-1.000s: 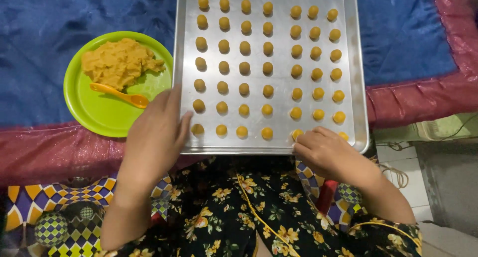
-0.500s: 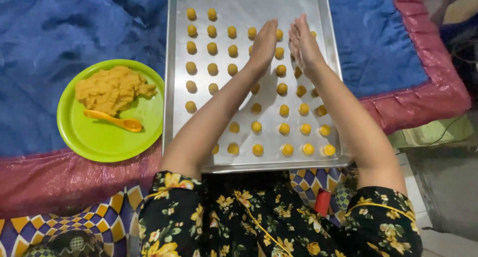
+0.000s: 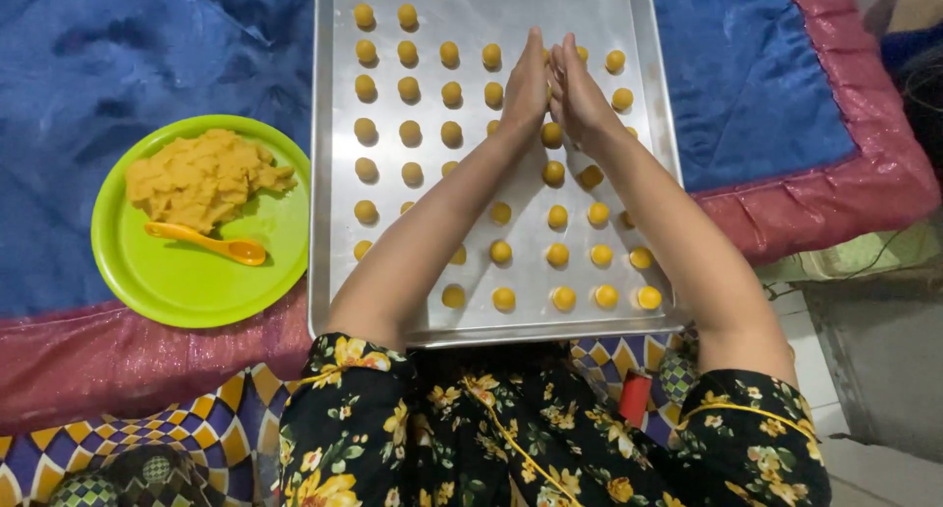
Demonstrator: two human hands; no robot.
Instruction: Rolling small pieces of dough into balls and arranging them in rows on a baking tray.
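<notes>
We see our left hand (image 3: 524, 80) and right hand (image 3: 575, 89) raised together over the far half of the tray (image 3: 329, 173), palms pressed flat against each other with the fingers straight and pointing away from us. Both hands are stretched out rather than clenched, and whether anything lies between the palms we cannot tell, since the gap is closed to view. Our forearms reach out across the tray from the flowered black sleeves (image 3: 550, 428) near the bottom edge. On the tray lie rows of small yellow balls (image 3: 504, 299), set apart from one another; some are hidden under our arms and hands. The tray rests on a blue cloth (image 3: 147, 55) with a red border (image 3: 118, 360). Just beside the tray's left edge sits a green plate (image 3: 196, 281), which carries a heap of yellow dough (image 3: 201, 178) on its far part and an orange spoon (image 3: 206, 242) lying across it, nearer to us. Neither hand touches the plate or the spoon.
</notes>
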